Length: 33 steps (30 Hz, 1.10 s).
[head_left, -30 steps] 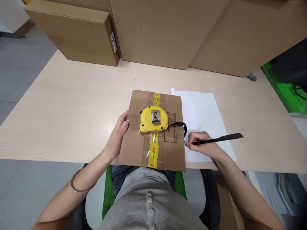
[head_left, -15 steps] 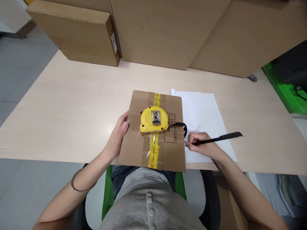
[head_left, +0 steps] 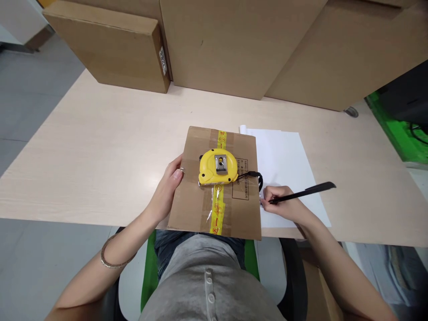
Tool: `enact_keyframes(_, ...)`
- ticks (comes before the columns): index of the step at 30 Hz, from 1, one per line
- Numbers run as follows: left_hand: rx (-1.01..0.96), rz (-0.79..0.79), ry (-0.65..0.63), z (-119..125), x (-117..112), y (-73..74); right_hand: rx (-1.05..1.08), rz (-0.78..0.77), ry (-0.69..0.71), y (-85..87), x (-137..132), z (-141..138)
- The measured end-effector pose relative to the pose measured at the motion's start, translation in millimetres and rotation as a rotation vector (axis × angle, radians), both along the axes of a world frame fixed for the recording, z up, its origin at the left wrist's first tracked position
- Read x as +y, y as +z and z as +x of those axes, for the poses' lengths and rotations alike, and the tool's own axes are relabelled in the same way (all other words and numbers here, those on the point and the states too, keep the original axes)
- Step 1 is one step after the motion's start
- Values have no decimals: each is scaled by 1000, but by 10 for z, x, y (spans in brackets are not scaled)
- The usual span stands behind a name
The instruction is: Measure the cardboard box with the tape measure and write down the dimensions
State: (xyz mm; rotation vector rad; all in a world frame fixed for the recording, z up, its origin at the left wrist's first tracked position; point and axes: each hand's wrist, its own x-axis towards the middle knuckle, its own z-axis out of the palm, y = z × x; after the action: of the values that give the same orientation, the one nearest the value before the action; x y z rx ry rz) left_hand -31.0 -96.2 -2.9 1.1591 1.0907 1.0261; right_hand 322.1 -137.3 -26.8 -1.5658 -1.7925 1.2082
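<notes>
Writing seems under way: the left hand [head_left: 167, 191] clamps the box [head_left: 187, 203], the right hand [head_left: 283, 203] pinches a pen [head_left: 312, 190] at the paper [head_left: 284, 156], and the next stroke likely needs steadiness.

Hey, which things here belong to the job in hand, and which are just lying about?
Likely part of the job:
black pen, in the right hand
white paper, beneath that hand
taped cardboard, edge held by the left hand
yellow tape measure, on the cardboard

Likely just lying about:
closed box, back left
large cardboard pieces, behind
</notes>
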Motion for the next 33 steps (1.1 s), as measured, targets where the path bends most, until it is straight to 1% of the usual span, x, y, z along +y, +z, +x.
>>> enact_keyframes(7, 17, 12, -17, -31, 11, -47, -20, -37, -15, 32, -5, -7)
enact_keyframes(9, 15, 9, -15, -36, 11, -55, -18, -116, -29, 85, 6, 32)
enact_keyframes(11, 11, 9, -17, -39, 11, -60, -62, -196, -82, 170, 37, 75)
enact_keyframes(13, 4, 13, -26, -41, 12, -63, -198, -219, -148, 274, 89, 91)
enact_keyframes(15, 0, 14, -31, -42, 13, -63, -441, -185, -192, 374, 155, 58)
enact_keyframes(17, 1, 7, -27, -42, 14, -60, -698, -164, -194, 443, 225, -20)
enact_keyframes(19, 4, 2, -21, -40, 15, -53, -878, -148, -168, 473, 287, -109)
enact_keyframes(23, 4, 3, -27, -34, 13, -31, -1020, -154, -112, 525, 389, -182)
enact_keyframes(25, -3, -1, -30, -29, 10, -15, -1074, -140, -142, 616, 436, -168)
enact_keyframes(26, -8, -6, -31, -26, 8, -5, -1079, -96, -190, 684, 460, -166)
enact_keyframes(27, -12, -12, -32, -22, 6, 6, -1056, -12, -248, 764, 484, -178)
enact_keyframes(28, -18, -19, -31, -18, 5, 16, -993, 111, -288, 850, 510, -209)
enact_keyframes(29, -25, -26, -27, -14, 4, 25, -891, 253, -288, 936, 537, -261)
enact_keyframes(30, -32, -32, -23, -10, 4, 31, -764, 391, -233, 1013, 566, -336)
enact_keyframes(31, -39, -37, -20, -7, 4, 34, -636, 505, -129, 1077, 597, -430)
enact_keyframes(32, -44, -40, -17, -5, 5, 35, -529, 588, 3, 1122, 630, -535)
enact_keyframes(33, -48, -43, -14, -4, 5, 32, -457, 638, 132, 1146, 663, -644)
